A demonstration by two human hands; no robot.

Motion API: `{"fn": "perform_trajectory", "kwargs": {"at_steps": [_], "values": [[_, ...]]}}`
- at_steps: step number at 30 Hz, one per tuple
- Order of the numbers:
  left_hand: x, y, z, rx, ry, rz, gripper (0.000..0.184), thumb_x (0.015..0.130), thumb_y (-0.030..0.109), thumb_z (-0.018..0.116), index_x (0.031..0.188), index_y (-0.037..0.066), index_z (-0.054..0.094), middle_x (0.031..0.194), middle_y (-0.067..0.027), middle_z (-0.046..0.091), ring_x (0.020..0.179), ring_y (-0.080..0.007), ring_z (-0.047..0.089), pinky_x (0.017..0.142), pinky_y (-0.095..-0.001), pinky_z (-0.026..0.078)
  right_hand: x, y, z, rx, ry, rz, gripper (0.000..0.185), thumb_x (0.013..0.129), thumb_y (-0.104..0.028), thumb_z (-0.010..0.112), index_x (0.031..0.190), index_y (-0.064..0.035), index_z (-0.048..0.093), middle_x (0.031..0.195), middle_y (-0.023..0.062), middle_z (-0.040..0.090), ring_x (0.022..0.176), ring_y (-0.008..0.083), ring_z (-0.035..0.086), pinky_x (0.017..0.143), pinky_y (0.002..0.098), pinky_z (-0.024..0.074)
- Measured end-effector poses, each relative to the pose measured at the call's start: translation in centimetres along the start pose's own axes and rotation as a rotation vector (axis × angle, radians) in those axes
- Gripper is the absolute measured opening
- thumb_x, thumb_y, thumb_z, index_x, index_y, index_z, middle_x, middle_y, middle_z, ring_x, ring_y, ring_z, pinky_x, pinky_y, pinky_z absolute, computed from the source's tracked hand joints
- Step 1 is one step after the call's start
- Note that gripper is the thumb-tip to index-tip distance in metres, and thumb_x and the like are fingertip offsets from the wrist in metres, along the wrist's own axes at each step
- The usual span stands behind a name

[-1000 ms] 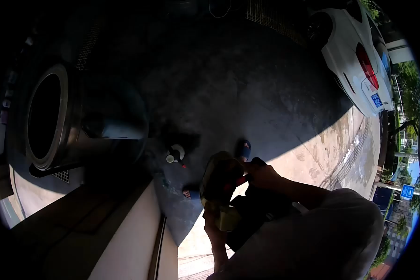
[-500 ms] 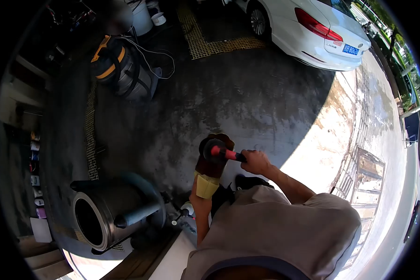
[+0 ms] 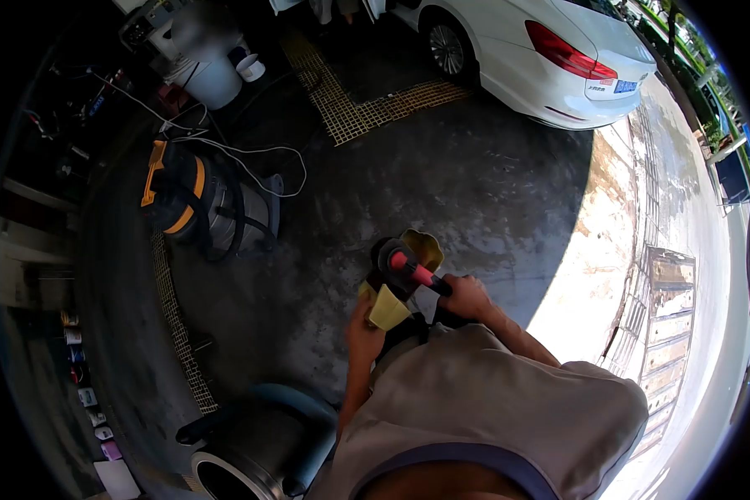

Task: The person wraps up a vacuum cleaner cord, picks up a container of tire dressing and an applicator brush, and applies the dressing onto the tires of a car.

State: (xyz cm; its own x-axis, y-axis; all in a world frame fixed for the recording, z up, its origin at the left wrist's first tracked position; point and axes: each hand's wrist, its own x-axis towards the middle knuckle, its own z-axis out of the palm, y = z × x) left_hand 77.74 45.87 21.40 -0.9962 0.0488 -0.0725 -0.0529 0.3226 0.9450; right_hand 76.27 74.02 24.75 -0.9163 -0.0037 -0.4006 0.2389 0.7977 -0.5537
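Note:
My right hand (image 3: 467, 300) is wrapped around the dark handle end of a red-and-black tool (image 3: 410, 268) with a round black head. My left hand (image 3: 363, 332) grips a yellow cloth-like piece (image 3: 389, 309), whose flap hangs over the fingers. Just beyond the tool's head shows a yellow part with a scalloped edge (image 3: 427, 247). The tool's head overlaps the yellow piece in view; whether they touch I cannot tell. Both hands are in front of my body, close together.
A wet/dry vacuum (image 3: 212, 200) with a white cord (image 3: 267, 151) stands to the left. At lower left is a metal drum-like container (image 3: 250, 450). A white car (image 3: 517, 62) is parked at upper right. Yellow floor grating (image 3: 342, 117) and a white bucket (image 3: 250, 68) lie farther off.
The view has shifted, so the vacuum and drum appear lower. The yellow piece and tool are tilted differently, with the scalloped part now more to the right. Both hands keep their hold.

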Motion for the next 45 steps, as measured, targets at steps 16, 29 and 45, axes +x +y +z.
{"fn": "perform_trajectory", "kwargs": {"at_steps": [16, 29, 45], "values": [[40.9, 6.8, -2.1, 0.152, -0.239, -0.03, 0.058, 0.084, 0.007, 0.083, 0.138, -0.002, 0.064, 0.13, -0.0192, 0.073, 0.122, -0.0269, 0.07, 0.101, -0.0374, 0.054, 32.2, -8.3, -14.7, 0.589, 0.022, 0.057, 0.033, 0.083, -0.022, 0.067, 0.103, 0.003, 0.067, 0.081, 0.0126, 0.069, 0.079, 0.0197, 0.07, 0.074, 0.0386, 0.0548], [74.4, 7.2, -4.5, 0.163, -0.252, 0.063, 0.041, 0.083, 0.007, 0.08, 0.122, 0.002, 0.069, 0.141, -0.022, 0.065, 0.127, -0.0394, 0.065, 0.101, -0.0416, 0.054, 61.8, -15.2, -24.7, 1.507, -0.114, -0.205, 0.054, 0.083, -0.021, 0.057, 0.13, 0.0059, 0.059, 0.084, 0.011, 0.068, 0.075, 0.022, 0.061, 0.075, 0.0356, 0.0526], [112.4, 7.4, -1.3, 0.259, -0.612, 0.194, 0.055, 0.079, 0.003, 0.084, 0.132, 0.003, 0.069, 0.117, -0.0116, 0.078, 0.106, -0.0189, 0.074, 0.093, -0.0335, 0.056, 71.7, -16.9, -27.4, 1.828, 0.642, 0.43, 0.033, 0.102, -0.025, 0.055, 0.126, -0.0023, 0.059, 0.063, -0.0021, 0.04, 0.047, 0.0097, 0.04, 0.043, 0.0268, 0.035]]}}
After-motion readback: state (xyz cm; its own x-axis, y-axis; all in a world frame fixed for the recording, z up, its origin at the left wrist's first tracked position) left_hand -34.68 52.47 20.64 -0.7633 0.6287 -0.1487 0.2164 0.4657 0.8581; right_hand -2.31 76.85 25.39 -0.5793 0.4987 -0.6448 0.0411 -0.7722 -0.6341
